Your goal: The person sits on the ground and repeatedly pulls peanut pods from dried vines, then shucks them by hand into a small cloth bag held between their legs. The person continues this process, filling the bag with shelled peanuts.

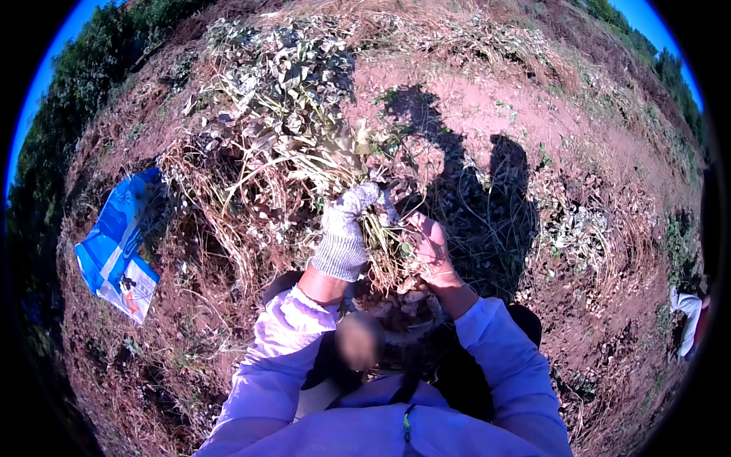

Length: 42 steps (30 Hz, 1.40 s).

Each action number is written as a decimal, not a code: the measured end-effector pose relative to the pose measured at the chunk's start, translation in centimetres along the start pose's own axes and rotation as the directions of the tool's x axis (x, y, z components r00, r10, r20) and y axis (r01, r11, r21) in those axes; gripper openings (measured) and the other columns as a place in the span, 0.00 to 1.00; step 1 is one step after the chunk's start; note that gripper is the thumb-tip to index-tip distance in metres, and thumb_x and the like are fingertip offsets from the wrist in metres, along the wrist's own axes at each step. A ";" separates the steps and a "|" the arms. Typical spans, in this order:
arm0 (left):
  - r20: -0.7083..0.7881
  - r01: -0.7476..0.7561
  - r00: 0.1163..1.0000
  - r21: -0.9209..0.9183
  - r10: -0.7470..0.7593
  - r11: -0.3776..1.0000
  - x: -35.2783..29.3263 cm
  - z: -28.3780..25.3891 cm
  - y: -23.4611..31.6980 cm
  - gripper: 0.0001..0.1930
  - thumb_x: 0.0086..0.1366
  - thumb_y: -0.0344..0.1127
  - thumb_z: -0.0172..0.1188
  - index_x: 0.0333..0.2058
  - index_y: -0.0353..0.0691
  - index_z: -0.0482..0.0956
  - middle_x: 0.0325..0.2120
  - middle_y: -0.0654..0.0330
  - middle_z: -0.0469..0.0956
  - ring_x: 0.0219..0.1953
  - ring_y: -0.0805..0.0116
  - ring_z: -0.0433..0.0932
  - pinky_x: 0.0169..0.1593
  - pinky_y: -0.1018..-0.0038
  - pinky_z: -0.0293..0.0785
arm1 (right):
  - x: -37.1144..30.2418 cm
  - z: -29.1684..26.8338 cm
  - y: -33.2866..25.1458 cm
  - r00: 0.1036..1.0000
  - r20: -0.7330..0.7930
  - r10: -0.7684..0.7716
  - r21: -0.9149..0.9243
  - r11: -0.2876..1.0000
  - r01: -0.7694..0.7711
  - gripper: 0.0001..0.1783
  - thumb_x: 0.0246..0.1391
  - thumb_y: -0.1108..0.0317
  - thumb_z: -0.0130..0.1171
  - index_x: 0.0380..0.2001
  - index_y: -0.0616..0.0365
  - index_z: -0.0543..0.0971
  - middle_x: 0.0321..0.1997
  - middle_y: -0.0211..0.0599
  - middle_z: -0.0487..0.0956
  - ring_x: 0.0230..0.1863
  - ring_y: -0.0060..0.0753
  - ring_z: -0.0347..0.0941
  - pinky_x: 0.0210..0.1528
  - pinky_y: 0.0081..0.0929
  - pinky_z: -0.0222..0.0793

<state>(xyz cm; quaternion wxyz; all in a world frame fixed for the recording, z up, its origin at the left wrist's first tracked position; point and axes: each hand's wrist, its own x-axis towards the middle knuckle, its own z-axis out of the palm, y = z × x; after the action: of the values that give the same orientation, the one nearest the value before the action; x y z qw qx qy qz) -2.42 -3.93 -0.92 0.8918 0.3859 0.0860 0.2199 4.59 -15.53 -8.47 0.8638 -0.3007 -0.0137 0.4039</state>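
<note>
While a bunch of dry stems (pixel 387 257) sits between the hands, the gloved left hand (pixel 349 217) grips it.
Its fingers curl around the stems; the bare right hand (pixel 431 247) sits alongside, fingers bent; whether they pinch cannot be told. A heap of withered plants (pixel 285 80) lies ahead; a blue-and-white sack (pixel 118 247) lies left.
</note>
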 end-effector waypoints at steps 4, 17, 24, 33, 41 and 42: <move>-0.142 -0.012 0.990 0.033 0.016 0.999 0.6 0.8 -0.6 0.07 0.60 0.34 0.50 0.29 0.36 0.72 0.22 0.60 0.73 0.23 0.68 0.72 0.28 0.73 0.71 | 2.4 -0.8 -0.5 0.850 0.187 -0.493 -0.581 0.642 0.500 0.14 0.62 0.63 0.44 0.22 0.52 0.68 0.20 0.15 0.61 0.22 0.10 0.58 0.24 0.14 0.54; -0.200 -0.001 0.980 0.093 0.020 0.996 0.6 0.2 1.2 0.08 0.60 0.34 0.51 0.27 0.36 0.74 0.20 0.61 0.74 0.22 0.71 0.72 0.27 0.78 0.70 | 5.0 -14.4 -1.7 0.856 -0.100 -0.508 -0.838 0.507 0.202 0.03 0.51 0.74 0.54 0.25 0.60 0.75 0.17 0.26 0.71 0.18 0.20 0.67 0.21 0.19 0.64; -0.088 -0.011 0.996 -0.269 -0.013 0.963 1.3 -0.9 2.5 0.07 0.57 0.36 0.52 0.25 0.40 0.70 0.21 0.59 0.71 0.21 0.67 0.68 0.27 0.68 0.69 | 0.0 -7.6 -2.5 0.970 0.244 0.005 -0.877 0.428 0.218 0.13 0.56 0.64 0.51 0.42 0.57 0.77 0.35 0.35 0.79 0.33 0.27 0.75 0.34 0.25 0.71; 0.113 0.053 0.994 -0.534 0.009 0.844 1.1 -1.0 3.6 0.13 0.56 0.41 0.53 0.34 0.39 0.70 0.19 0.65 0.65 0.21 0.70 0.63 0.28 0.73 0.61 | -0.4 0.7 -4.4 0.968 0.221 0.117 -0.647 0.760 0.056 0.24 0.62 0.51 0.45 0.47 0.62 0.73 0.44 0.32 0.77 0.43 0.22 0.72 0.47 0.24 0.68; 0.275 0.120 0.961 -0.474 0.017 0.872 0.5 -1.4 2.9 0.16 0.54 0.45 0.53 0.34 0.39 0.70 0.17 0.66 0.61 0.19 0.70 0.58 0.27 0.71 0.56 | -2.8 2.1 -3.3 0.936 0.347 0.063 -0.677 0.707 0.203 0.18 0.60 0.59 0.50 0.45 0.62 0.74 0.42 0.28 0.77 0.41 0.18 0.70 0.45 0.19 0.65; 0.279 0.128 0.960 -0.473 0.010 0.871 0.4 -1.4 2.8 0.16 0.54 0.46 0.52 0.34 0.39 0.69 0.16 0.66 0.60 0.19 0.70 0.58 0.27 0.71 0.56 | -3.0 2.3 -3.2 0.943 0.321 0.092 -0.655 0.740 0.151 0.17 0.59 0.61 0.51 0.46 0.62 0.74 0.42 0.27 0.77 0.41 0.17 0.70 0.44 0.17 0.65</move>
<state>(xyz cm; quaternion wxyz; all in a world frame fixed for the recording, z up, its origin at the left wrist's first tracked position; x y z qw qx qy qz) -3.45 -1.13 0.17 0.9696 0.1727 -0.0840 0.1515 4.18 -18.11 -4.25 0.6884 -0.5186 -0.3085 0.4025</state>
